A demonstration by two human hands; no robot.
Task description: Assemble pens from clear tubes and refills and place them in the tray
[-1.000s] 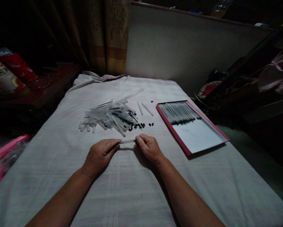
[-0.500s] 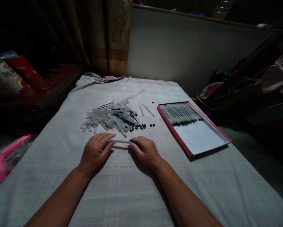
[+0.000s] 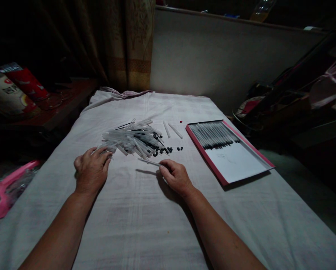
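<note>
My right hand (image 3: 176, 176) is closed on one end of a thin pen refill (image 3: 148, 162), whose narrow tip points left above the cloth. My left hand (image 3: 91, 169) reaches to the left edge of a loose pile (image 3: 128, 138) of translucent tubes and dark refills. Its fingers are bent and somewhat apart, over the nearest tubes. Small black caps (image 3: 165, 150) lie at the pile's right side, two of them set apart. Behind these rest two loose clear tubes (image 3: 175, 131) and a small red piece (image 3: 181, 121).
To the right, a shallow red-edged box lid (image 3: 207, 161) holds a row of black-ended refills (image 3: 214, 135). A pale checked cloth (image 3: 123, 225) covers the surface. At left stand a large labelled jar (image 3: 10, 95) on a side table and a pink-handled item (image 3: 7, 187) below.
My left hand has let go of the refill and moved left to the edge of the pile. My right hand keeps hold of the refill, now tilted with its far end free.
</note>
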